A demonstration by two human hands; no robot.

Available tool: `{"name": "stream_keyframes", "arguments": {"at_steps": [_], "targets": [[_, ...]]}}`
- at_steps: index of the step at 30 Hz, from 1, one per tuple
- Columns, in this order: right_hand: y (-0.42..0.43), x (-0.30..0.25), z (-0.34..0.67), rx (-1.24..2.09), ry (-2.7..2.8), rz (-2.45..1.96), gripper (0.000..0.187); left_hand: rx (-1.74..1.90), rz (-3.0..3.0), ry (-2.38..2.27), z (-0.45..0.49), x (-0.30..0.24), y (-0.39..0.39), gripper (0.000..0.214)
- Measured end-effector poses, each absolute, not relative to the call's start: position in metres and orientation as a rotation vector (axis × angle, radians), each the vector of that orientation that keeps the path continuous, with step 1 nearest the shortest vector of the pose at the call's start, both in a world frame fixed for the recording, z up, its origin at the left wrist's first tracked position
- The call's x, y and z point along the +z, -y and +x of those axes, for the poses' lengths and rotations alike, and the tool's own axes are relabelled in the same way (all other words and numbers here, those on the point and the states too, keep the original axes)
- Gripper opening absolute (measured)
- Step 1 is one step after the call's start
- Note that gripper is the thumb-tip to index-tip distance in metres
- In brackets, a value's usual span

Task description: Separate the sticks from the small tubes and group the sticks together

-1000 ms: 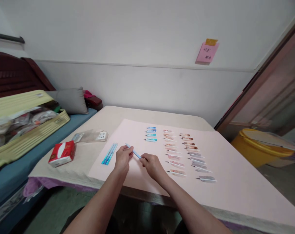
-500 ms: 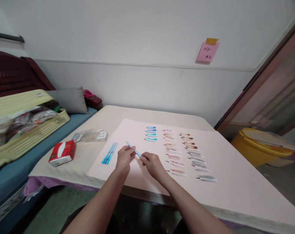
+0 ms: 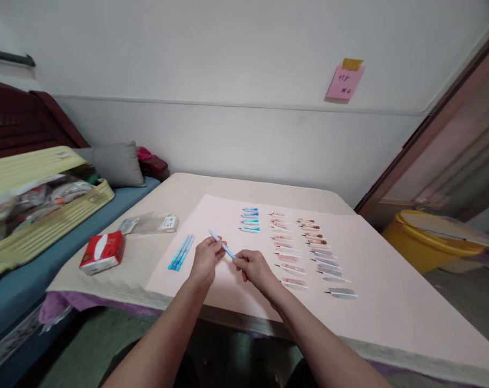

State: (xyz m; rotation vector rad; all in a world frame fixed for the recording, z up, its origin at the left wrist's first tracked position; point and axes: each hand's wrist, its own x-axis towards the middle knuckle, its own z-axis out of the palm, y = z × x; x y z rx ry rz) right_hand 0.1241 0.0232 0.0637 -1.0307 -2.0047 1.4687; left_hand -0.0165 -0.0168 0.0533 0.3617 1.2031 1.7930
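Observation:
A light blue pen is held over the pink sheet by both hands. My left hand pinches its far part and my right hand pinches its near end. To the left, three blue pens lie side by side on the sheet's edge. Beyond the hands lie rows of small pen parts: several blue ones, several pinkish-brown ones and several grey ones.
A red tissue pack and a clear plastic packet lie on the table's left part. An open yellow suitcase sits on the bed at left. A yellow bin stands at right. A pink note hangs on the wall.
Both hands have stayed on the blue pen and drawn slightly closer together, the right hand edging left along it. The view has tilted a little.

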Motion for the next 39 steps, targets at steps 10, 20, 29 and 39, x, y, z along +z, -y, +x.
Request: {"name": "stream_keyframes", "arguments": {"at_steps": [10, 20, 29, 39], "targets": [[-0.023, 0.059, 0.122, 1.5, 1.964, -0.992, 0.022, 1.791, 0.389, -1.284, -0.014, 0.055, 0.02, 0.028], [-0.024, 0.058, 0.124, 1.904, 1.557, -0.947, 0.043, 1.856, 0.374, -1.283, -0.019, 0.057, 0.019, 0.026], [-0.025, 0.057, 0.123, 1.865, 1.538, -0.971, 0.033, 1.884, 0.359, -1.272, -0.025, 0.053, 0.015, 0.025], [-0.027, 0.05, 0.121, 1.464, 1.947, -0.984, 0.009, 1.808, 0.339, -1.281, -0.018, 0.056, 0.017, 0.026]]}}
